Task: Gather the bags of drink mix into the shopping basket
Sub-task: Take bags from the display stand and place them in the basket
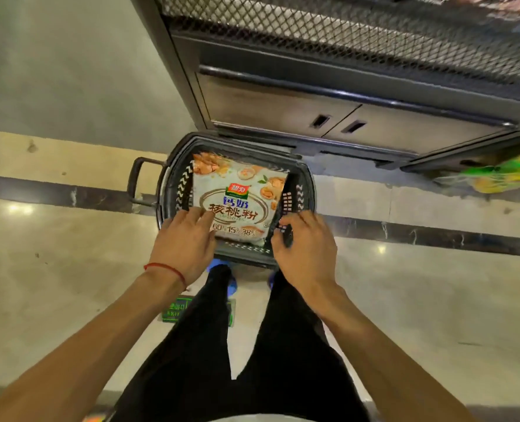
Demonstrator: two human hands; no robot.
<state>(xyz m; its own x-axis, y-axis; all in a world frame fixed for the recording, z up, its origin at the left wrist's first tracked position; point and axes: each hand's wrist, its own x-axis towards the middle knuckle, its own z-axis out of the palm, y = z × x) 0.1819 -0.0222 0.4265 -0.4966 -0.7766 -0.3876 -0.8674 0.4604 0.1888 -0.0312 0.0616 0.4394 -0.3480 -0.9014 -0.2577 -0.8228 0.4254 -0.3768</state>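
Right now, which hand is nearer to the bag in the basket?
Left. The left hand rests its fingers on the near left corner of the bag of drink mix; the right hand is beside the bag, gripping the shopping basket at its right rim.

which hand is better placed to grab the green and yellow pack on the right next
Right, probably. The right hand is at the right rim of the basket, nearer the blurred pack. The left hand rests on the bag, on the far side.

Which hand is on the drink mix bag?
The left hand, red string at its wrist, fingers on the near-left corner of the white bag. The right hand grips the basket rim.
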